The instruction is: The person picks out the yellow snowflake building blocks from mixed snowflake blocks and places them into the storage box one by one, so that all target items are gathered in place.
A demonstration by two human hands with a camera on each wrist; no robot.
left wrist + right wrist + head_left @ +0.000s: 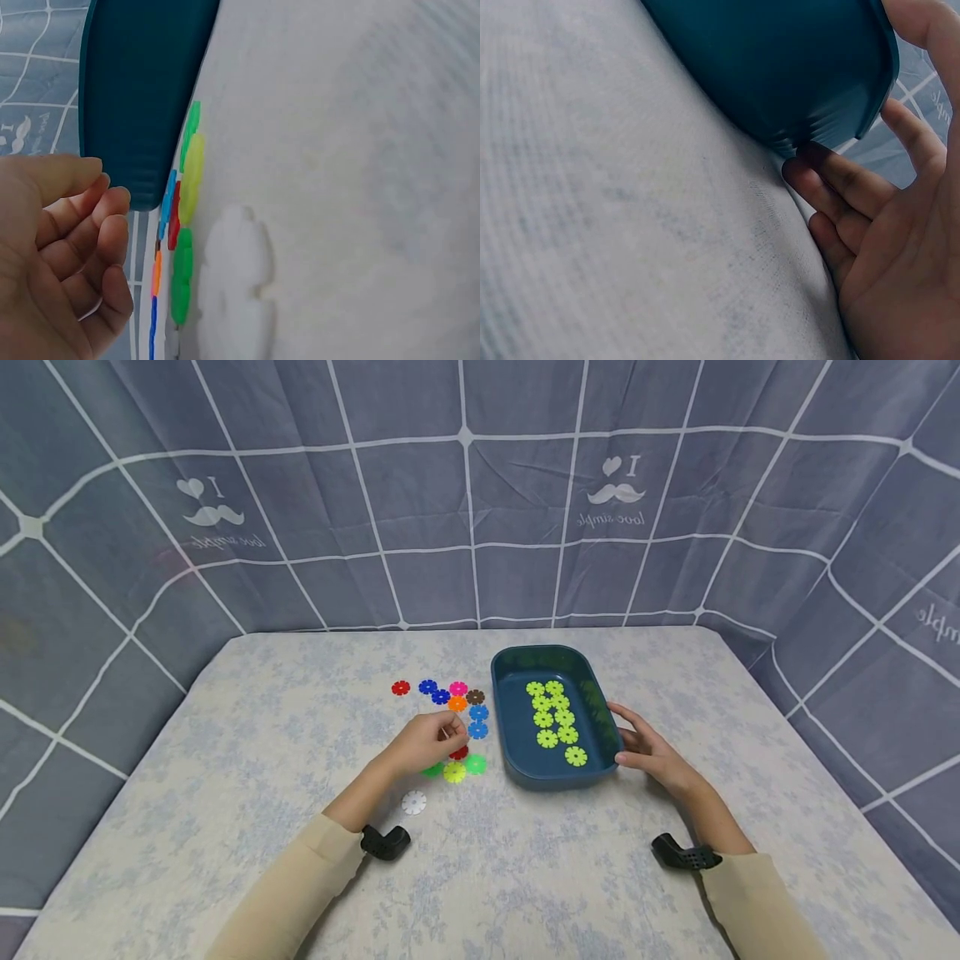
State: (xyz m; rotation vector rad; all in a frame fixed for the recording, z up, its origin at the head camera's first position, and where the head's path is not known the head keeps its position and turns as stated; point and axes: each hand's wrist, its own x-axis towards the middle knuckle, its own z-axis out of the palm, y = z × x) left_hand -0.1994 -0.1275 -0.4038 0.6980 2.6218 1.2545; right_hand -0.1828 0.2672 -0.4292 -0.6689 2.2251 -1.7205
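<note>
My left hand point(429, 742) hovers over a group of flower-shaped plastic discs, its fingers curled and thumb tip meeting the index finger. No disc shows between those fingertips in the left wrist view. Just under the hand lies a red disc point(459, 752), with green point(476, 765) and yellow point(454, 772) discs nearer me. At the right, my right hand point(651, 753) holds the near right corner of a dark teal tray point(504, 727), thumb and index finger at its rim, other fingers against its outer wall. Several yellow-green discs point(564, 717) lie inside in two rough columns.
Beyond the left hand lie a red disc point(401, 688), dark blue discs point(428, 687), and pink point(458, 688), orange point(457, 703), brown point(476, 697) and light blue point(478, 712) ones. A white disc point(414, 802) sits nearer me. A grey-blue curtain point(420, 502) surrounds the cloth-covered table point(525, 877).
</note>
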